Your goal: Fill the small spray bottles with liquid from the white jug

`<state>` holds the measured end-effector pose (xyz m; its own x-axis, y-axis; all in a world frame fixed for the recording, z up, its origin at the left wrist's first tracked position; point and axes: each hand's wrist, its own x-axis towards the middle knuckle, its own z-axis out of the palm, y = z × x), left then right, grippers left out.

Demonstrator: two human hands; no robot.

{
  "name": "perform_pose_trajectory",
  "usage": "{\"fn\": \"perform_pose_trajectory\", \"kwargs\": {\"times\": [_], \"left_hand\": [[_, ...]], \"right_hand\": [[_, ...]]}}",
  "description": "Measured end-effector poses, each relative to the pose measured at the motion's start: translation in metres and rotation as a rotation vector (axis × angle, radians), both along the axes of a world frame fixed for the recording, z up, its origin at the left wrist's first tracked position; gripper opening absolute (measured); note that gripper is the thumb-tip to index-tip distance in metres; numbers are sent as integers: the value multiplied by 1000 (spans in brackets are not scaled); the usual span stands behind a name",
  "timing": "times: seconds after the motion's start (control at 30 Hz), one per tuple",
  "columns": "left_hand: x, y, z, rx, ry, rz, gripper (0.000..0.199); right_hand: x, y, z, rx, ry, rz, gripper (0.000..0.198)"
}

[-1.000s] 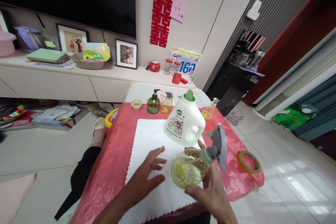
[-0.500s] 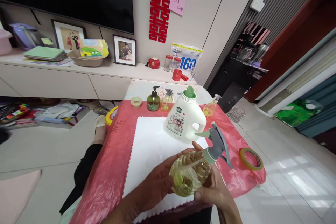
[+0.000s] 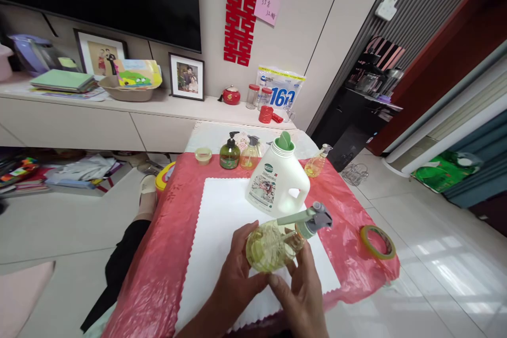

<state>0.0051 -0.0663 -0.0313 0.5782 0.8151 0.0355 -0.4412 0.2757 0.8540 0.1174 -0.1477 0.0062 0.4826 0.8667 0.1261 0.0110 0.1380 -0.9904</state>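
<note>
A clear spray bottle with yellowish liquid and a grey trigger head lies tilted in both hands, its head toward the right. My left hand is wrapped round the base end on the left. Fingers of my right hand grip it from below and behind, near the neck; both thumbs meet at its near side. Just beyond stands a large white detergent jug with an open mouth and a green spout. Under the hands lies a white scallop-edged sheet.
On the red plastic table cover stand a green pump bottle, another spray bottle, a small bowl and a yellowish bottle. A tape roll lies right. A person's leg shows left.
The spray bottle has been turned and raised slightly, moving left; its trigger head now points differently, with the lever hidden. Both hands have shifted with it. The jug has stayed put.
</note>
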Motion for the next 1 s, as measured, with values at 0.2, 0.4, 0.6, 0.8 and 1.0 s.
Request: {"fn": "perform_pose_trajectory", "kwargs": {"times": [0.2,0.4,0.6,0.8,1.0], "left_hand": [[8,-18,-23,356,333,290,83],[-4,-2,-11,626,378,184,75],[-40,76,-21,893,779,250,48],[-62,121,-65,1154,1143,403,52],[-59,114,-74,1197,1319,490,51]], "right_hand": [[-25,4,1,-33,57,-154,109],[-1,0,7,-26,2,-201,89],[76,7,17,65,-189,-312,78],[167,43,25,7,-298,-475,99],[227,94,19,32,-314,-480,104]]}}
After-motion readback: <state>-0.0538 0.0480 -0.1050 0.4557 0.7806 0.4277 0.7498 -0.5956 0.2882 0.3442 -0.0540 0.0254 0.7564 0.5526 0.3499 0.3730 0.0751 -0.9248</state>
